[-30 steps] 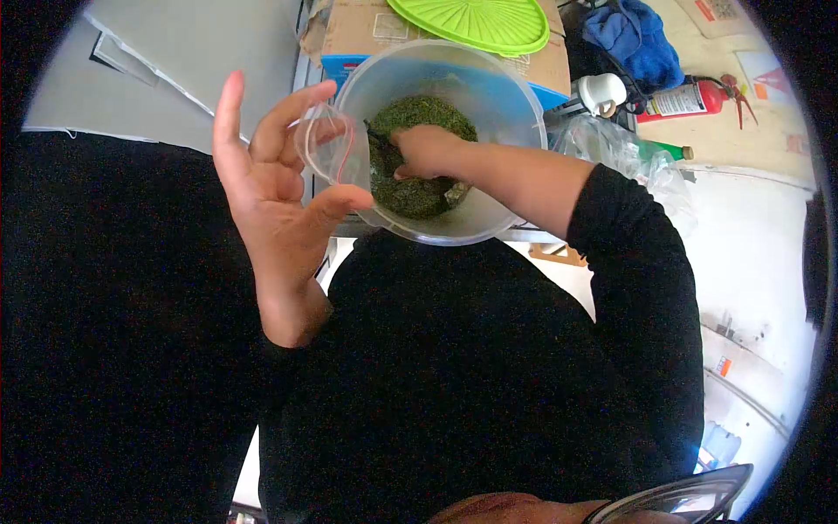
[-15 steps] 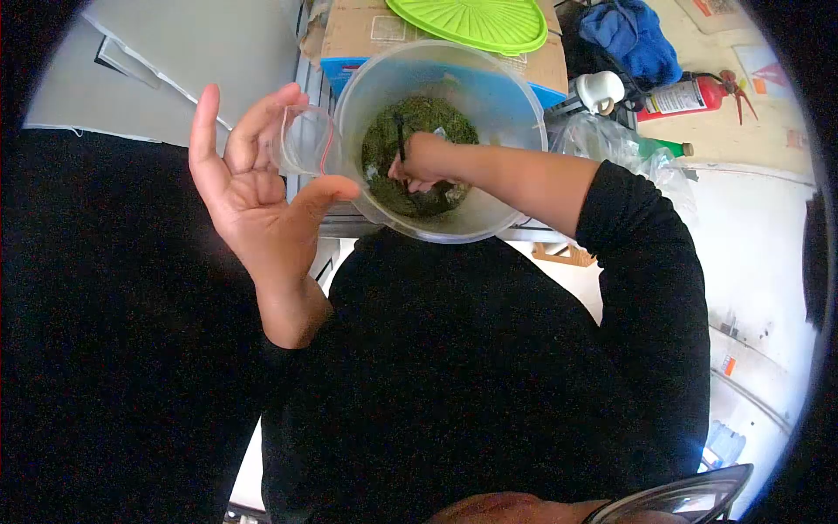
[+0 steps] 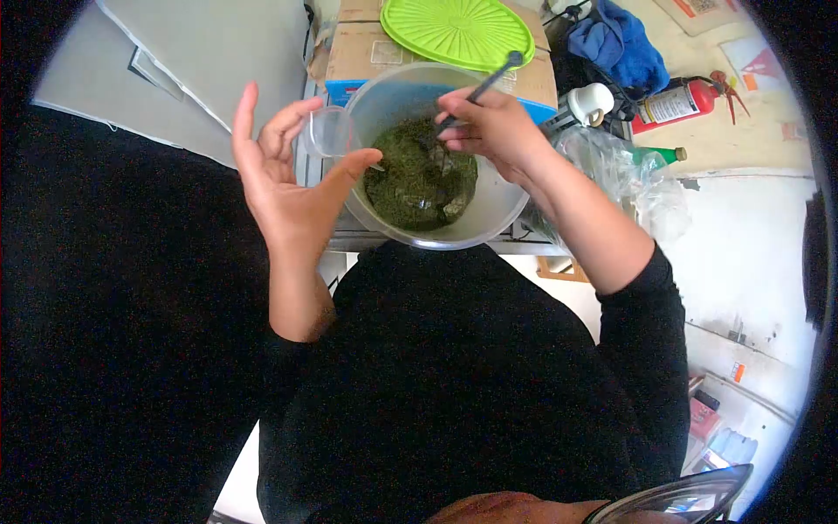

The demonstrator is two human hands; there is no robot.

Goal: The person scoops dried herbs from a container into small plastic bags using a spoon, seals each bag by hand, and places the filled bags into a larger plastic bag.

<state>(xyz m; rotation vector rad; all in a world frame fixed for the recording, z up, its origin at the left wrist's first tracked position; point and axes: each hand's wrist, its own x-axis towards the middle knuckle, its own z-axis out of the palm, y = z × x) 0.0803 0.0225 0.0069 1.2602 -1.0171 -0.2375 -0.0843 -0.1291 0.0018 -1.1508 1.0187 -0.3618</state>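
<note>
A large translucent plastic bucket (image 3: 504, 203) holds a bed of dried, crumbled green herb (image 3: 397, 179). My left hand (image 3: 292, 196) grips a small clear plastic cup (image 3: 325, 133) between thumb and fingers at the bucket's left rim. The other fingers of that hand are raised. Inside the bucket's upper right, my right hand (image 3: 496, 131) pinches a dark, thin-handled utensil (image 3: 496, 77) with a rounded end pointing up and right. Its lower end goes down toward the herb, and its shape there is unclear. A few pale, shiny pieces lie among the herb.
Behind the bucket, a bright green lid (image 3: 458, 31) rests on a cardboard box (image 3: 358, 57). To the right are a white mug-like container (image 3: 589, 103), clear plastic bags (image 3: 602, 175), a green bottle neck (image 3: 659, 157), a blue cloth (image 3: 620, 48) and a red fire extinguisher (image 3: 681, 103).
My right hand has risen out of the herb toward the bucket's upper right, bringing the dark utensil with it. My left hand and the cup have shifted slightly right.
</note>
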